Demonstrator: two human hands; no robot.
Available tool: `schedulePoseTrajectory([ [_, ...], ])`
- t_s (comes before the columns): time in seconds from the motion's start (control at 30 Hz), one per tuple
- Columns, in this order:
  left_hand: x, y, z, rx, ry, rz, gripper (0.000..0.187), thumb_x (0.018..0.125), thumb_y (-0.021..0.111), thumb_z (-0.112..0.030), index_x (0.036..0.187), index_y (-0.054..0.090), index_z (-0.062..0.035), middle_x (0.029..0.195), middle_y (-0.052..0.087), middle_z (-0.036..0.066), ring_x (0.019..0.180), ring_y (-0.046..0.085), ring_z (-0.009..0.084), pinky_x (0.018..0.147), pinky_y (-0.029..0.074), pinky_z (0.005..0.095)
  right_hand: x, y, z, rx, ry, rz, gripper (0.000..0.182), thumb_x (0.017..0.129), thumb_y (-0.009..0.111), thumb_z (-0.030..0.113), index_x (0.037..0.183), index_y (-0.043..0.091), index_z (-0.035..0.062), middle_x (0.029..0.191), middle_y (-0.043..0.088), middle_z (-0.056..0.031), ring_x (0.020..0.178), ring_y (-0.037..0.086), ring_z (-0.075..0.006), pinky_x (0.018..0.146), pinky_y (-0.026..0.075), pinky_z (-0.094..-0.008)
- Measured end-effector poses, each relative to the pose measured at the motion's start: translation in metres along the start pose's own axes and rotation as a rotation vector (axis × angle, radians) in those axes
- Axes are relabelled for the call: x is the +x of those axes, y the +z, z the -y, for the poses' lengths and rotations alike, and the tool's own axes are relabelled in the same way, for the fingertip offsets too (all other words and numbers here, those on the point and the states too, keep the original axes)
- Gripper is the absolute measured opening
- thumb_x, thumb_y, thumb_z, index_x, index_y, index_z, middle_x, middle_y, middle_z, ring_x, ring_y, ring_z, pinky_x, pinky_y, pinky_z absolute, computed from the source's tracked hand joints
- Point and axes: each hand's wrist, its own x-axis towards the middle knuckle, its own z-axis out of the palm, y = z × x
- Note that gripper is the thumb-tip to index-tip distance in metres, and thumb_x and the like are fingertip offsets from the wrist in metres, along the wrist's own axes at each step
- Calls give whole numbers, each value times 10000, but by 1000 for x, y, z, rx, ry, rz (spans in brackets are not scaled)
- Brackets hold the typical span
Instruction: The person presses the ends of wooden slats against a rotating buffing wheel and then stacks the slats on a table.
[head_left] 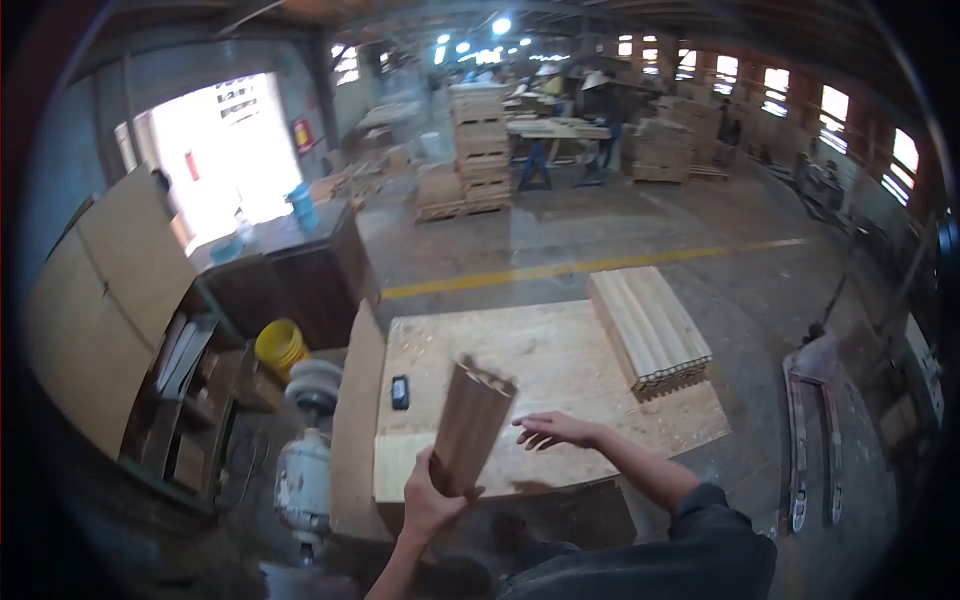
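My left hand (432, 500) is wrapped around the lower end of a small bundle of wooden strips (474, 420), held upright and slightly tilted over the near edge of a plywood worktable (530, 350). The strips' far ends look wavy in profile. To the right of the bundle, my right hand (556, 430) hovers with fingers stretched out and apart, touching nothing that I can make out. A neat stack of similar grooved wooden strips (650, 320) lies at the table's right side. A small black device (400, 392) rests on the left part.
Left of the table, behind an upright board (358, 430), stands a grinder-like motor (303, 480) with a pale wheel. A yellow bucket (281, 345) is near it. Pallet-jack forks (812, 450) lie on the floor at right. Stacked wood (480, 145) stands farther back.
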Motion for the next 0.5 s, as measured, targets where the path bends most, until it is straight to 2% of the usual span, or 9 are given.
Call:
schedulePoseTrajectory([
  [0.03,21,13,2,-22,71,-37,854,589,953,-267,1262,491,-18,1002,625,162,921,633,290,823,517,401,-6,-3,-11,5,-47,-63,653,991,586,526,1487,476,116,1221,675,-101,1063,661,-187,927,537,-378],
  [0.13,83,72,23,-188,234,-127,848,583,951,-193,1254,457,-31,1006,599,142,933,606,267,813,504,378,-26,4,-27,-286,-209,-280,619,987,644,421,1486,478,96,1281,659,-171,1144,645,-253,975,515,-377],
  [0.2,103,110,43,-252,304,-161,855,580,944,-177,1263,449,-37,1018,593,143,950,606,277,830,502,388,-28,11,-41,-240,-166,-404,646,966,670,429,1478,483,82,1283,655,-187,1150,642,-273,992,508,-387],
  [0.27,100,140,64,-187,308,-150,803,614,925,-69,1265,457,-28,1092,595,130,1011,608,246,929,499,381,-24,12,-56,-191,-144,-447,712,927,701,482,1478,486,85,1271,658,-190,1141,646,-285,997,504,-393],
  [0.3,98,156,89,-186,259,-163,851,610,931,-89,1310,451,-24,1158,608,154,1064,614,261,957,488,397,-23,17,-63,-202,-107,-524,746,906,714,508,1477,486,86,1274,655,-189,1146,642,-294,999,503,-398],
  [0.37,96,157,88,-201,230,-184,853,605,936,-135,1307,464,-23,1143,611,156,1072,615,279,941,490,402,-8,30,-89,-276,-87,-594,820,866,729,559,1478,479,74,1290,642,-193,1154,633,-300,1001,503,-406],
  [0.4,90,153,84,-219,212,-215,858,600,942,-180,1303,477,-21,1128,613,158,1080,615,297,925,493,406,2,34,-102,-290,-58,-518,820,866,729,559,1478,479,74,1290,642,-193,1154,633,-300,1001,503,-406],
  [0.47,66,127,85,-225,137,-208,853,618,939,-173,1326,490,-16,1171,621,165,1141,608,288,955,486,399,26,54,-125,-428,-169,-586,792,900,696,529,1480,459,45,1359,588,-230,1253,571,-359,1074,448,-437],
  [0.5,49,108,84,-220,128,-280,853,625,939,-169,1332,487,-15,1186,622,167,1153,607,280,966,484,396,45,64,-144,-619,-240,-560,787,911,683,504,1485,437,25,1416,532,-246,1322,495,-401,1116,390,-478],
])
